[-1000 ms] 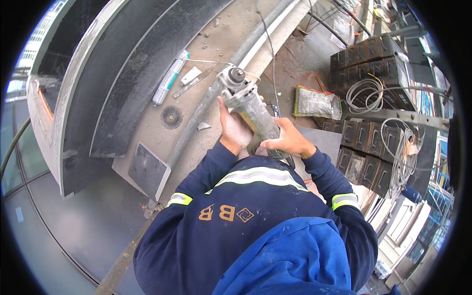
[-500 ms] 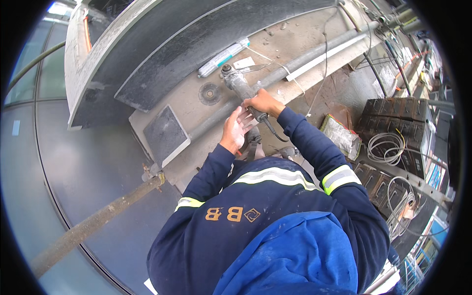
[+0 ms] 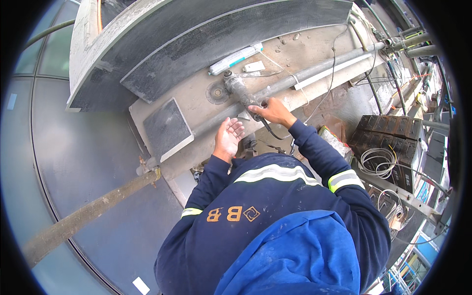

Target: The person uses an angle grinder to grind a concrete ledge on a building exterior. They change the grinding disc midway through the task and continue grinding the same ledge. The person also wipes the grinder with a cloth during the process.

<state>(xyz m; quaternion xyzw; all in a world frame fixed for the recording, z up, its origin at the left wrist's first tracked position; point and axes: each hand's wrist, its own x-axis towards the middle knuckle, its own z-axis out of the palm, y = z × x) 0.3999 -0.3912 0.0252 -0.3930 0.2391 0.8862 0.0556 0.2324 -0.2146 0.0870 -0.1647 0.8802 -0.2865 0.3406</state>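
A dusty grey angle grinder (image 3: 238, 89) lies across a grey scaffold pipe, its head toward the curved stone and its black cord running from the rear end. My right hand (image 3: 275, 113) grips the grinder's rear end, thumb along the body; the fingers beneath are partly hidden. My left hand (image 3: 228, 139) is apart from the tool, just left of its rear, palm turned up, holding nothing with its fingers loosely curled. A round dusty disc (image 3: 217, 92) lies flat on the ledge beside the grinder's head.
Curved dark stone panels (image 3: 196, 46) rise at the back. A sealant tube (image 3: 235, 59) and a small white packet (image 3: 253, 67) lie near them. A square stone piece (image 3: 168, 130) sits left. The scaffold pipe (image 3: 314, 76) crosses the ledge; dark crates (image 3: 393, 130) with coiled cable stand right.
My left hand has drawn away from the grinder's rear, down and left. My right hand stays on the tool, its thumb now stretched along the body. The whole view has shifted slightly.
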